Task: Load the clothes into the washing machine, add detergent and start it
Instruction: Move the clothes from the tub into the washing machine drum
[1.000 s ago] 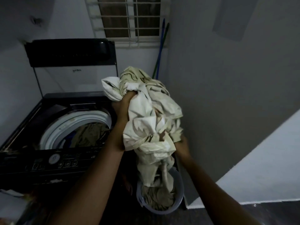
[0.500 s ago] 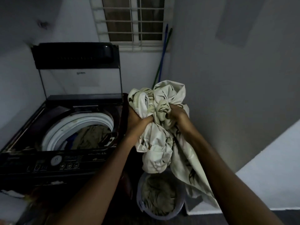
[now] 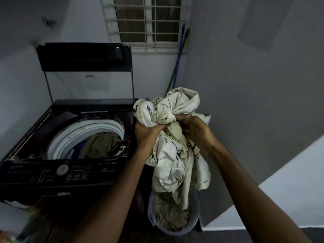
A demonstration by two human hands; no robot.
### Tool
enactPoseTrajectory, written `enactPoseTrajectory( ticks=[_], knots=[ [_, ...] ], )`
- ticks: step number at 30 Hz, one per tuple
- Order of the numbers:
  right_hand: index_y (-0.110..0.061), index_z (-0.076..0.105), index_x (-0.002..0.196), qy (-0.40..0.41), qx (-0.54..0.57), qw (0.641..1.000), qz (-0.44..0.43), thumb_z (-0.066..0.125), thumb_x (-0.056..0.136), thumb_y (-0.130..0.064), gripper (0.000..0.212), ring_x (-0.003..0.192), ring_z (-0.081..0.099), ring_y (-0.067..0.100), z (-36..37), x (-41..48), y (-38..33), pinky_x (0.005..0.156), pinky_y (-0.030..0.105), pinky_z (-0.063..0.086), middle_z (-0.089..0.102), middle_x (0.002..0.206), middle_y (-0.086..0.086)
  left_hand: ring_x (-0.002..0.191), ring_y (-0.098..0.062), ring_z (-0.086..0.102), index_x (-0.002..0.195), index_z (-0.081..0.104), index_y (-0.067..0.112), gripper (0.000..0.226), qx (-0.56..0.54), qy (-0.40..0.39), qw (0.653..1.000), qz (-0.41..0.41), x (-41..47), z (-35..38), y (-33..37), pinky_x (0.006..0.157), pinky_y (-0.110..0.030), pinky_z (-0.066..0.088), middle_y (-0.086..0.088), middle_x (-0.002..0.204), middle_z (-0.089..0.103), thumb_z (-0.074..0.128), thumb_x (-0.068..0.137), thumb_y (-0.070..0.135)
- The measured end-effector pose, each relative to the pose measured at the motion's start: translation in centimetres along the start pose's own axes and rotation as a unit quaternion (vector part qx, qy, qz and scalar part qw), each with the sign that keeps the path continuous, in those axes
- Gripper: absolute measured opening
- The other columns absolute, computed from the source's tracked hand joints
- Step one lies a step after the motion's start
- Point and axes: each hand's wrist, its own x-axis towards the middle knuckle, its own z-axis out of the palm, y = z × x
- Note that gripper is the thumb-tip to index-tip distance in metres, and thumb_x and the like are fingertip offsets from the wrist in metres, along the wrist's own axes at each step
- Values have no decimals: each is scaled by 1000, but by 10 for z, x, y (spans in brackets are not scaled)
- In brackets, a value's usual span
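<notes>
Left hand (image 3: 146, 133): curled tight round a bunch of the cream patterned cloth (image 3: 175, 137), gripping it from the left.
Right hand (image 3: 196, 130): also clenched into the same cloth, just beside the left, from the right.
Cloth: held up in the air to the right of the washing machine (image 3: 66, 144), lower end trailing down into the laundry basket (image 3: 194, 223) (more crumpled fabric inside it).
Washing machine: top-loader, lid (image 3: 84, 71) standing upright, drum open with olive and blue clothes (image 3: 101, 144) already inside.
Control panel (image 3: 63, 171): along the front edge, round dial and small buttons.
Corner: two long poles (image 3: 179, 55), blue and green, leaning beneath the barred window (image 3: 147, 21).
</notes>
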Motion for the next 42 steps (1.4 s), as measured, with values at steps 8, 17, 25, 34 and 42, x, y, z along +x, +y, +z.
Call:
enactPoseTrajectory(
  ticks=[8, 17, 25, 34, 42],
  knots=[
    [-32, 13, 152, 128, -236, 961, 62, 91, 45, -52, 133, 139, 22, 5, -53, -44, 96, 111, 30, 29, 18, 155, -14, 95, -10, 71, 93, 67, 28, 49, -46, 36, 998, -13, 14, -5, 24, 88, -38, 59, 7, 102, 73, 92, 56, 8],
    [-7, 65, 105, 326, -172, 929, -42, 62, 86, -2, 20, 91, 64, 18, -30, -15, 109, 76, 24, 53, 66, 98, 7, 98, -12, 70, 111, 67, 16, 66, -6, 56, 998, 27, 26, -28, 34, 88, -39, 59, 3, 106, 72, 94, 51, 14],
    [-11, 59, 89, 433, -25, 895, -108, 47, 77, -23, 21, 66, 54, 12, -7, 32, -22, 62, 31, 45, 62, 82, 10, 104, -13, 67, 123, 65, 15, 91, 93, 44, 995, 9, 32, -54, 29, 92, -38, 56, 3, 114, 70, 96, 40, 35],
    [-12, 53, 118, 111, -19, 992, -60, 44, 96, -28, 29, 102, 62, 27, 134, 79, -42, 88, 37, 51, 61, 114, 16, 103, -20, 67, 126, 59, 13, 84, 23, 64, 998, -15, 80, -121, 55, 90, -36, 56, -3, 113, 69, 76, 44, 25],
    [-47, 63, 77, 237, -234, 931, -147, 75, 76, -29, 22, 113, 51, 24, 190, 144, -10, 101, 43, 45, 45, 111, -1, 96, -15, 71, 117, 66, 18, 78, 46, 78, 996, 6, 131, -183, 62, 87, -46, 59, 3, 106, 74, 85, 43, 34]
  ],
)
